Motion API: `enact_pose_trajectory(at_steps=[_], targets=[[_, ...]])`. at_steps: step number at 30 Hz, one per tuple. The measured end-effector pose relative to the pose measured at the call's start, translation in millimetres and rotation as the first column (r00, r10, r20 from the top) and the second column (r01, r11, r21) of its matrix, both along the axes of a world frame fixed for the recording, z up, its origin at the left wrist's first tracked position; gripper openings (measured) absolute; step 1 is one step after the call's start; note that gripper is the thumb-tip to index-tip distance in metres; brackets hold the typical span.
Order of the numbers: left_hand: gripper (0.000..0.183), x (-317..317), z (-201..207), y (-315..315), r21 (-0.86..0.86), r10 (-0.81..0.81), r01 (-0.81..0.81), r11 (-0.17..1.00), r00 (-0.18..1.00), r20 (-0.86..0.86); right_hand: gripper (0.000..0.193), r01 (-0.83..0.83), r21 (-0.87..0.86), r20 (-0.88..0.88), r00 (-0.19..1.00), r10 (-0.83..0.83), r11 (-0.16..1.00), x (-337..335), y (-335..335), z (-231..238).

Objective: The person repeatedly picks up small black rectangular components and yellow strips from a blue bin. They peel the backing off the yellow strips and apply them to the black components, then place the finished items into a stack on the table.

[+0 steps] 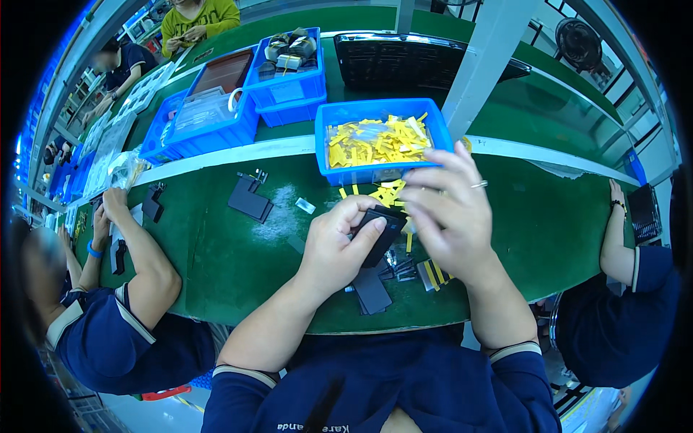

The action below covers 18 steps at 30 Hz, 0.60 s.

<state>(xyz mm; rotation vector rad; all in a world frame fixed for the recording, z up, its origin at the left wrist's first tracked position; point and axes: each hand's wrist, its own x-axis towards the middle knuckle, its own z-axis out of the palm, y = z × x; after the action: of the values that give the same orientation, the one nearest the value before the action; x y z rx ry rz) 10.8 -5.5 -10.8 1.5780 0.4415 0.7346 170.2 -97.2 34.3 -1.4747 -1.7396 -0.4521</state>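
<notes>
My left hand (336,242) is closed around a black flat rectangular piece (384,232), which looks like a battery pack, with the thumb pressed on its face. Just right of it, my right hand (451,209) is raised, its fingers apart and slightly blurred, with a ring on one finger; I see nothing held in it. Below the hands lie black flat blocks (372,292) with small connector ends. Beside them is a silvery piece with yellow stripes (433,274). Loose yellow strips (390,193) are scattered on the green table behind my hands.
A blue bin (333,175) full of yellow strips stands ahead. More black blocks (250,200) lie left, beside white scraps (280,216). Stacked blue bins (289,90) stand farther back. A grey post (480,72) rises right. Co-workers sit at left (137,310) and right (613,317).
</notes>
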Motion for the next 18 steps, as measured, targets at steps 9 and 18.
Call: enact_pose_trajectory(at_steps=[9,18], targets=[[0.018,0.5,7.5,-2.5,0.334,0.042,0.019,0.942,0.984,-0.172,0.009,-0.089,-0.209,-0.090,0.993,0.072,0.974,-1.0,1.2,-13.3],[0.017,0.4,5.3,2.8,0.086,-0.078,0.105,0.991,0.958,-0.276,0.007,0.117,-0.157,0.258,0.963,-0.074,0.981,-22.7,0.5,-14.6]])
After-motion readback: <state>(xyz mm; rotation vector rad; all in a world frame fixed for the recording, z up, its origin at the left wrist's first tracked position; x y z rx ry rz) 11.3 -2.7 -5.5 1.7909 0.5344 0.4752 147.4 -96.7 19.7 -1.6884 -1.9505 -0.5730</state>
